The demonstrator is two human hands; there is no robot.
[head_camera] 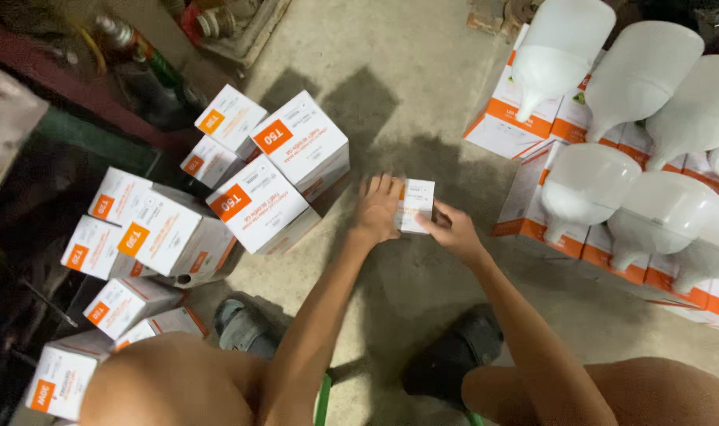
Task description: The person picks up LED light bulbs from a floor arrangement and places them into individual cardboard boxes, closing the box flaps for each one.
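Seen from the head camera, looking down at a concrete floor. Held between both hands near the middle of the floor: a small white box with an orange mark, lifted or resting just over the concrete; hard to tell which. Left hand laid flat against the box's left face, fingers together and stretched upward along it, pressed to the card rather than curled round it. Right hand pinched on the box's lower right edge, thumb and fingers closed on the card. Both forearms reached in from the bottom edge, between two bare knees, with dark sandals planted on the floor below the hands.

To the left of the hands, towards the floor's left edge: a loose heap of closed white-and-orange cartons, some stacked, some tipped on their sides, the nearest just beside the left hand but not touching it. To the right, along the floor's right edge: large white bulbs stood neck-down on flattened cartons of the same white and orange, rows of them packed close together, apart from the right hand. At the top left corner: dark clutter, a green bottle among it, too dim to make out further.
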